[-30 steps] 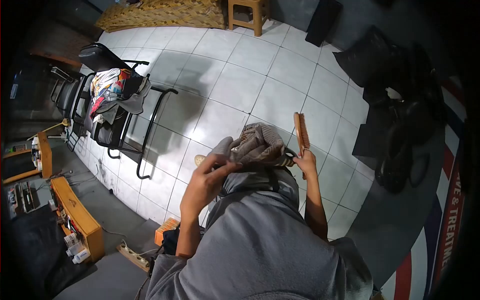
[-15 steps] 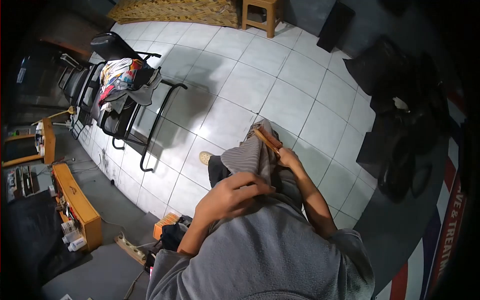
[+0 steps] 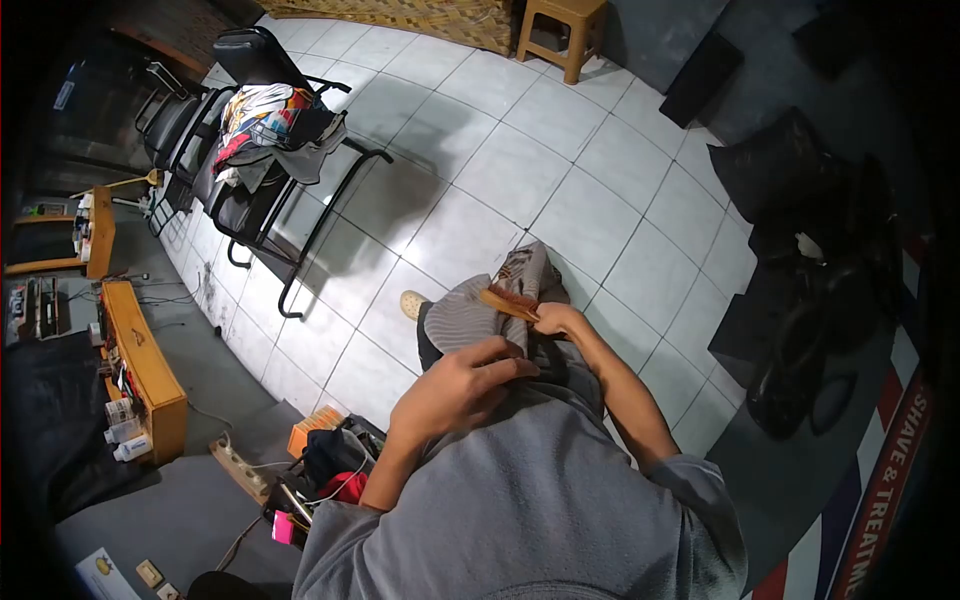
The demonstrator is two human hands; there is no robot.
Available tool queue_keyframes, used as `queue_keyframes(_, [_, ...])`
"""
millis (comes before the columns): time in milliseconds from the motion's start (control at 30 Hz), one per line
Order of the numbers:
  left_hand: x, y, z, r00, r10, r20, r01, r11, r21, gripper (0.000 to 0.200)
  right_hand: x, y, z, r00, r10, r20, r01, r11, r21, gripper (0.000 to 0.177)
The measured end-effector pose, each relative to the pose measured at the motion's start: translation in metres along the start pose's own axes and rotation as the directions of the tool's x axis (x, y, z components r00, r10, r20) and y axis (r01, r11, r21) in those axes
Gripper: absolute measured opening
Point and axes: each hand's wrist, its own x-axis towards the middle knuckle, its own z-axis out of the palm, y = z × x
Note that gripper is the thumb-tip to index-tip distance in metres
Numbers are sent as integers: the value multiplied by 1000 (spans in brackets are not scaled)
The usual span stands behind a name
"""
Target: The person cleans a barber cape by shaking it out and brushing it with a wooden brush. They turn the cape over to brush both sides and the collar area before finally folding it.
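Note:
In my right hand (image 3: 556, 319) is the handle of a wooden brush (image 3: 508, 303), with reddish-brown bristles along one side. The brush lies against a grey striped cloth (image 3: 462, 318) that hangs in front of my body. My left hand (image 3: 468, 382) is near the cloth's lower edge, its fingers curled and pressed together close to my grey shirt. Whatever those fingers may pinch is hidden.
A black chair (image 3: 248, 205) at the upper left holds a pile of colourful clothes (image 3: 268, 130). Wooden shelves (image 3: 145, 365) with bottles stand at the left. A brown stool (image 3: 563, 32) is at the top. Dark bags (image 3: 780, 170) lie at the right.
The brush has moved left over the striped cloth and now lies flatter. My left hand has shifted slightly down. The view has turned a little, and more items show at the lower left.

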Motion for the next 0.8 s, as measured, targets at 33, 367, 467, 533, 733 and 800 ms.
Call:
queue_keyframes(33, [1, 1, -1, 1000, -12, -5, 12, 1000, 5, 42, 8, 9, 4, 999, -8, -44, 8, 1000, 0, 36])
queue_keyframes(367, [-4, -45, -10, 975, -165, -149, 192, 963, 190, 34, -54, 4, -47, 641, 261, -722, 286, 791, 540, 21])
queue_keyframes(467, [1, -48, -7, 976, -159, -146, 188, 957, 219, 36, -100, -17, -80, 600, 169, -782, 537, 639, 550, 13])
queue_keyframes(533, [8, -48, -1, 983, -112, -146, 145, 961, 235, 38, -134, -39, -94, 656, 136, -742, 632, 439, 639, 12])
queue_keyframes(733, [32, -22, 16, 903, -92, -419, 125, 991, 53, 59, -195, -97, -83, 761, -121, -638, 647, 212, 732, 15])
queue_keyframes(800, [37, -14, 15, 859, -58, -509, 97, 994, 49, 55, -197, -97, -78, 773, -246, -584, 634, 285, 719, 16])
